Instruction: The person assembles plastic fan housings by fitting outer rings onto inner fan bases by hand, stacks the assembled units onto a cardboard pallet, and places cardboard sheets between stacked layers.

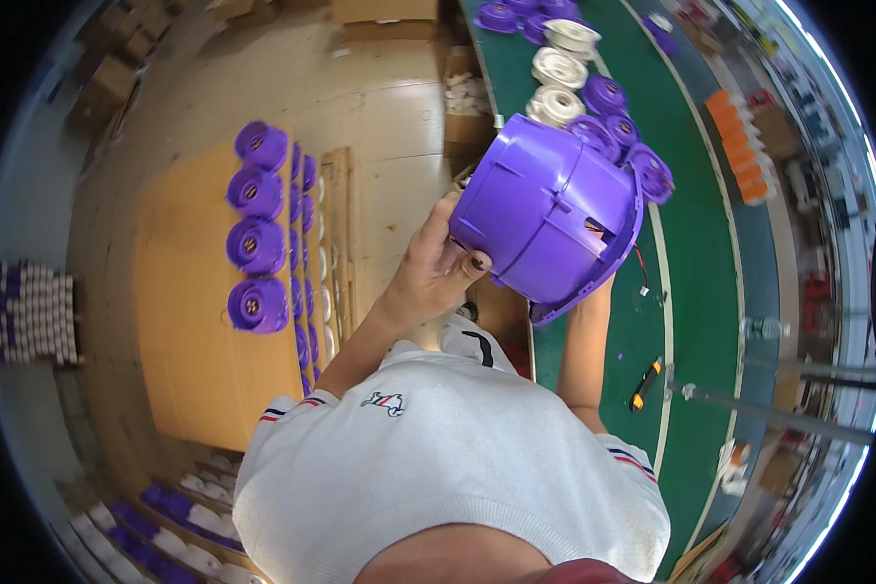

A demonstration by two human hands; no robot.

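A large purple plastic housing (pixel 545 209), round like a drum with a flanged rim and a small square cutout, is held up in front of me, over the edge of the green bench. My left hand (pixel 436 261) grips its left end, with the thumb pressed against the lower edge. From below on the right, my right hand (pixel 596 292) reaches behind the flanged rim; its fingers are hidden by the housing. A thin red wire with a small white plug (pixel 644 290) shows just right of the housing, over the bench.
The green bench (pixel 696 292) bears purple round parts (pixel 605 95), cream round parts (pixel 559 68) and a black-and-orange utility knife (pixel 645 384). On my left, several purple housings (pixel 257 245) line a cardboard-coloured surface (pixel 195 292). Orange bins (pixel 737 146) stand far right.
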